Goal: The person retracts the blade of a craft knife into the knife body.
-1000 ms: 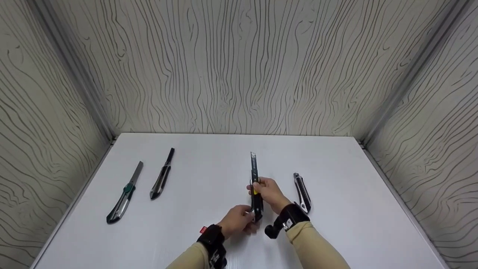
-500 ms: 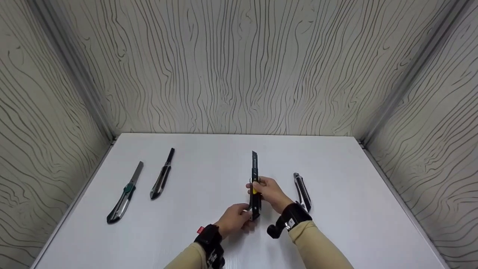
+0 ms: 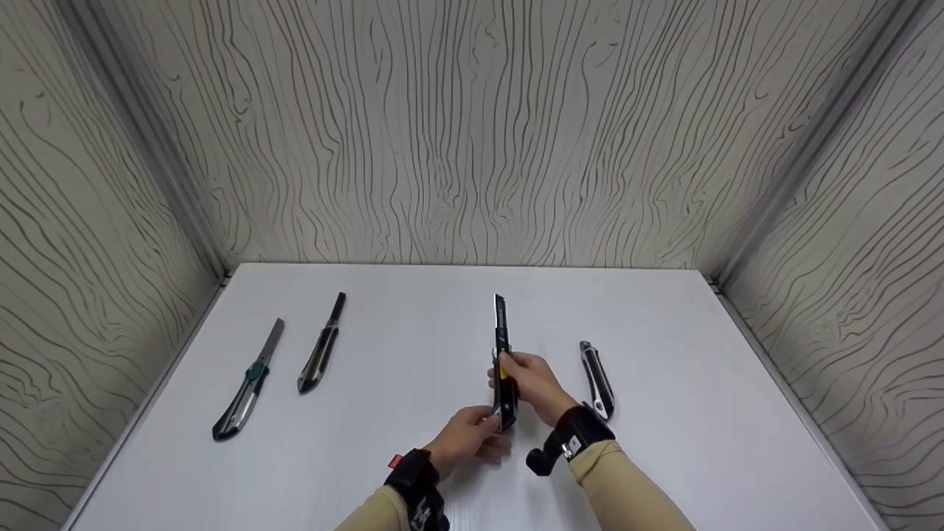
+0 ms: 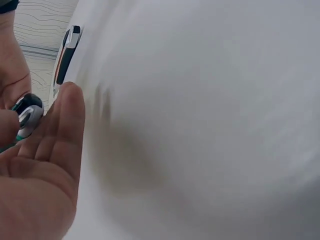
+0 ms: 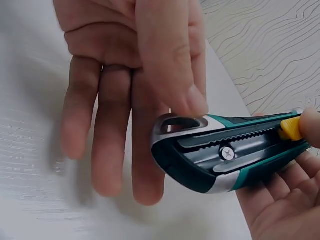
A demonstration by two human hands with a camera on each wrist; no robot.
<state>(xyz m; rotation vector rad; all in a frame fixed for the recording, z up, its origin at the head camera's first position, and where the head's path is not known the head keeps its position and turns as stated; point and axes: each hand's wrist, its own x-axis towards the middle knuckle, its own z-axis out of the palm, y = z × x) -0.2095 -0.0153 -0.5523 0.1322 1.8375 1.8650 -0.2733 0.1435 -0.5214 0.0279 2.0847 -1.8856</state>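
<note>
A snap-off utility knife (image 3: 506, 402) in dark green, black and silver points away from me, its blade extended. My right hand (image 3: 537, 383) grips the knife's body, with the thumb on the yellow slider (image 5: 291, 128). At the knife's rear end, my left hand (image 3: 464, 439) pinches the silver loop (image 5: 185, 123) between thumb and index finger. The other left fingers (image 5: 107, 165) stretch out below, apart from the knife. In the left wrist view only the knife's butt end (image 4: 31, 117) shows, at the left edge.
To the left lie a green-slider utility knife (image 3: 243, 398) and a dark, narrow one (image 3: 318, 358), both with blades out. Another utility knife (image 3: 597, 380) lies beside my right wrist, no blade showing. Wood-grain panels (image 3: 472, 133) enclose the white table (image 3: 413, 310).
Both hands and the knife have shifted very slightly away from me, and the knife has turned a little about its length. The other knives have stayed put.
</note>
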